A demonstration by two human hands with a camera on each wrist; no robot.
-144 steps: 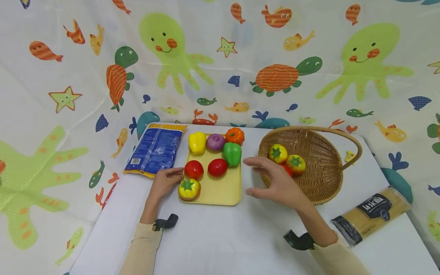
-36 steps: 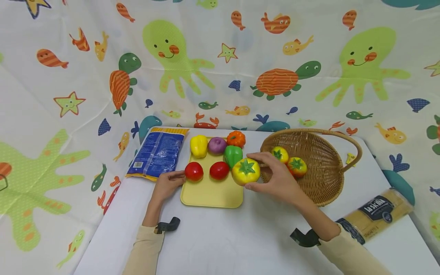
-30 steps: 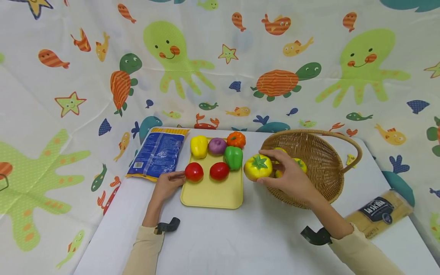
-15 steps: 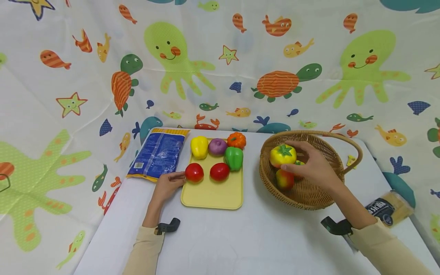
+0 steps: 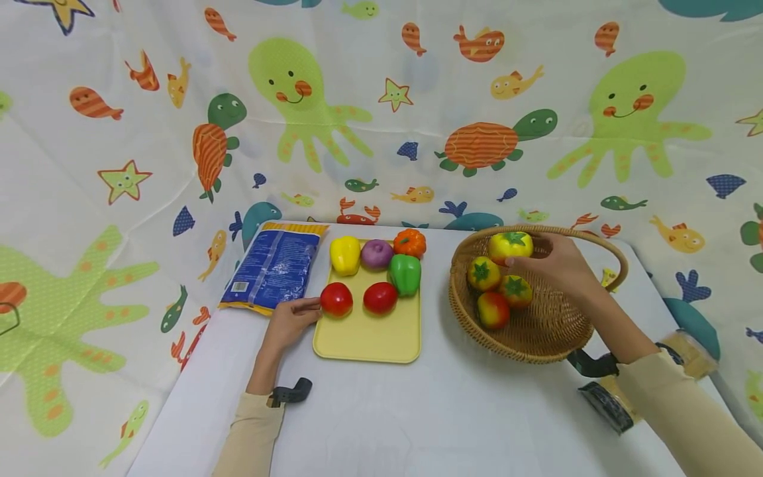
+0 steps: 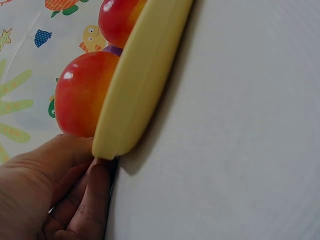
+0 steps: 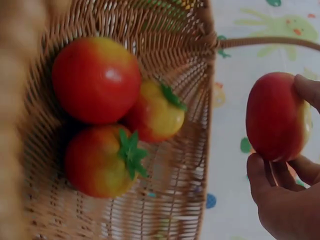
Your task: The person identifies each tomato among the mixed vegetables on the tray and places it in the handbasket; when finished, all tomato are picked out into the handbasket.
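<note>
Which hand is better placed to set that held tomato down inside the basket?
Probably the right hand: it grips the yellow-and-red tomato near the wicker basket. The left hand holds the edge of the yellow tray, on the side away from the basket.

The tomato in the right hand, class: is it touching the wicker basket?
Apart. The right wrist view shows patterned cloth between the held tomato and the rim of the wicker basket.
</note>
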